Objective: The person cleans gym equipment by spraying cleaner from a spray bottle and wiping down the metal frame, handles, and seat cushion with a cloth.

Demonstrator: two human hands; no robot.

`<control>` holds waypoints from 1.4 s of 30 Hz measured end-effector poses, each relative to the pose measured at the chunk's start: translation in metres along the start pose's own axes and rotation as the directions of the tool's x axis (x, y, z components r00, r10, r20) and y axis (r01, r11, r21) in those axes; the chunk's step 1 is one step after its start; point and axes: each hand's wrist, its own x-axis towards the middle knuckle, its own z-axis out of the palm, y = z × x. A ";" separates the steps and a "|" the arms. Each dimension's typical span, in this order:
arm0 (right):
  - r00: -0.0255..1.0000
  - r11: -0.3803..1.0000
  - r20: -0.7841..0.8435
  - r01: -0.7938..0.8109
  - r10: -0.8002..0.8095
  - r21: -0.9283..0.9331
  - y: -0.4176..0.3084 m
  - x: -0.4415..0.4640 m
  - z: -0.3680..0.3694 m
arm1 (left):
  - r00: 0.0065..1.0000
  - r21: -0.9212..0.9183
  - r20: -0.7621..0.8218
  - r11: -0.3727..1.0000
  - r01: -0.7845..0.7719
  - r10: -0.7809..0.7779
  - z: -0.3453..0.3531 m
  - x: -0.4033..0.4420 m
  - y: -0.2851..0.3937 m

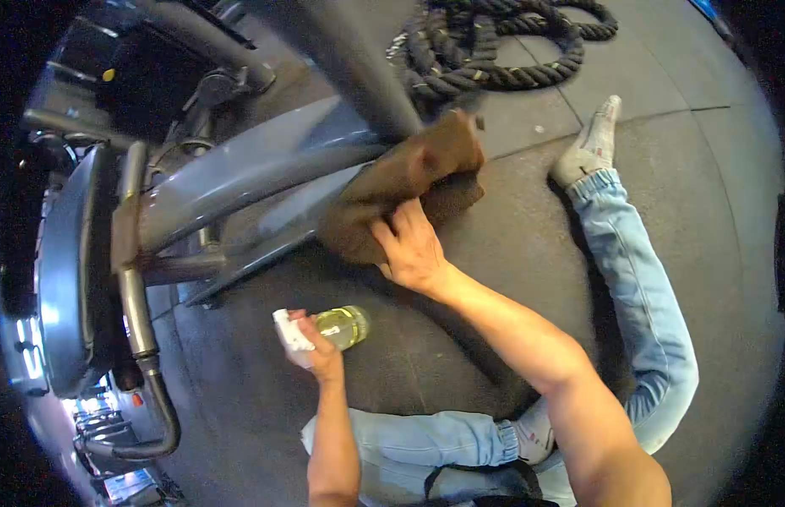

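Holding a transparent spray bottle [345, 327] of yellowish liquid, topped with a white trigger head [291, 340], in the left hand [325, 351], with fingers wrapped around the white head and the bottle tipped sideways over dark grey floor mats [435, 355]. Touching with the right hand [416, 253] a brown, folded cloth [409, 169] at the lower end of a thick grey metal beam [350, 63], with fingers slightly spread and their tips hidden by the fabric; cannot tell whether pinching or only pressing. Sitting with legs in light-blue denim jeans [642, 287] bent on the mats, near a coil of thick black rope [528, 78] beyond the cloth.
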 end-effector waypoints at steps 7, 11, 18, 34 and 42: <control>0.683 0.840 0.503 -0.503 0.530 -0.201 0.007 0.068 0.030 | 0.989 0.004 -0.055 0.991 -0.134 0.134 0.005 0.006 0.010; 0.997 0.940 -0.050 0.040 -0.060 -0.339 0.013 0.078 0.099 | 0.981 0.059 0.037 0.980 -0.190 0.188 -0.002 0.026 0.037; 0.919 0.906 0.276 0.350 -0.281 -0.240 0.024 0.072 0.090 | 0.941 -0.069 0.329 0.996 -0.064 0.084 -0.014 0.050 0.016; 0.845 0.980 0.505 -0.101 0.177 -0.173 0.058 0.069 0.008 | 0.941 -0.043 0.335 0.999 -0.032 0.045 -0.036 0.084 -0.017; 0.774 0.910 0.633 0.255 0.011 -0.328 -0.014 0.076 0.051 | 0.994 0.091 -0.106 0.995 0.036 -0.026 -0.080 0.086 -0.036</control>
